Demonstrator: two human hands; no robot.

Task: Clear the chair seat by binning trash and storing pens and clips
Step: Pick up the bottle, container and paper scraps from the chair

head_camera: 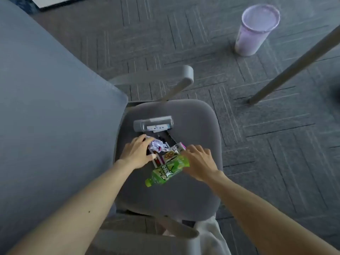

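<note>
Left hand (137, 153) grips paper wad (156, 145), right hand (199, 162) — on green bottle (166, 172)

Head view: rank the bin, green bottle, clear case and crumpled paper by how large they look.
1. bin, although farthest from the camera.
2. green bottle, only narrowly ahead of the next.
3. clear case.
4. crumpled paper, clearly smallest.

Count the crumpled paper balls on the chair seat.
1: the crumpled paper ball lies by the left hand, beside the cookie wrapper. More may be hidden underneath.
</note>
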